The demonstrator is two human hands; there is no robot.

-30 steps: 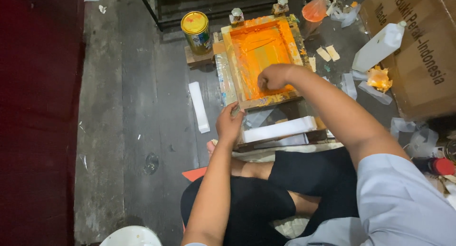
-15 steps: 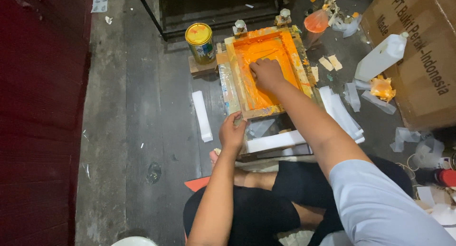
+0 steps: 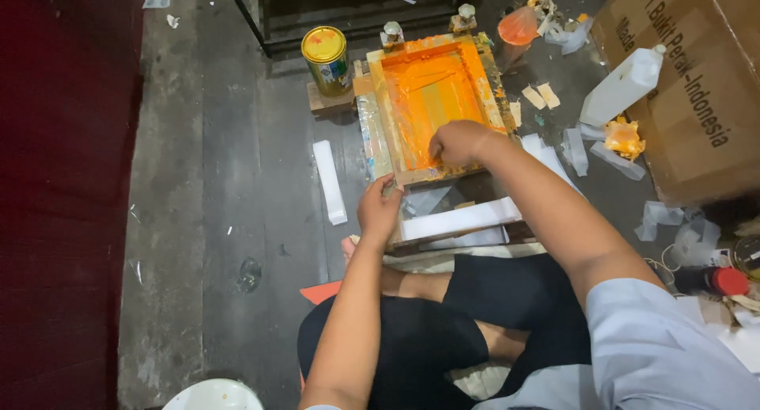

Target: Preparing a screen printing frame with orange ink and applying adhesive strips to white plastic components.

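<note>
Two bare hands work an orange-inked wooden printing frame on a grey concrete floor.

Near the bottom of the frame, crossed legs in black shorts and a pale blue sleeve are partly cut off. Just above them, at centre, the left hand (image 3: 378, 210) has its grip curled onto the near left corner of the wooden screen frame (image 3: 378, 93), fingers pressed against the wood. Slightly farther up, the right hand (image 3: 459, 142) is closed in a fist at the frame's near edge, over the wet, glossy orange mesh; what it pinches is hidden. A white strip (image 3: 329, 181) lies flat left of the frame. Farther off, a yellow-lidded tin can (image 3: 327, 58) stands at upper centre, and a white plastic bottle (image 3: 622, 88) leans against a cardboard box (image 3: 697, 101) at upper right.
</note>
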